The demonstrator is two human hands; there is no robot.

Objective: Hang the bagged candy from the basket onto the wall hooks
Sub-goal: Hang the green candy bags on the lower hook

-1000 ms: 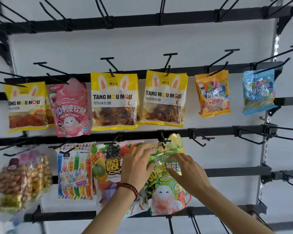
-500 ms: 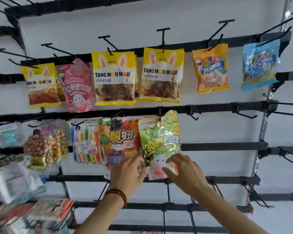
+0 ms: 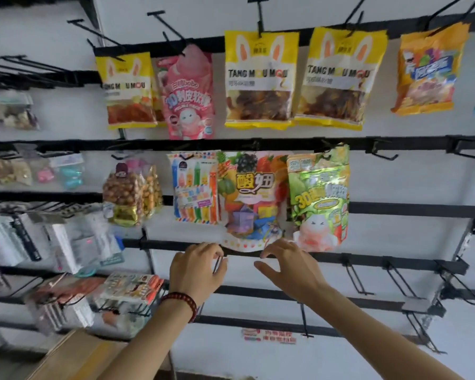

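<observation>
A shiny green candy bag (image 3: 320,198) hangs from a hook on the middle black rail, right of a fruit-print bag (image 3: 251,198) and a crayon-print bag (image 3: 194,187). Both my hands are below these bags and hold nothing. My left hand (image 3: 196,272), with a red bead bracelet at the wrist, has loosely curled fingers near the fruit-print bag's bottom edge. My right hand (image 3: 288,266) is spread with relaxed fingers just under the green bag. The basket is out of view.
The upper rail carries yellow rabbit-ear bags (image 3: 261,78), a pink bag (image 3: 188,97) and an orange bag (image 3: 428,72). Bare hooks (image 3: 384,153) stick out at the right of the middle and lower rails. More packaged goods hang at the left, above a cardboard box (image 3: 77,355).
Both hands let go of the green bag and dropped below it; it now hangs on its hook. The view has swung down and to the left.
</observation>
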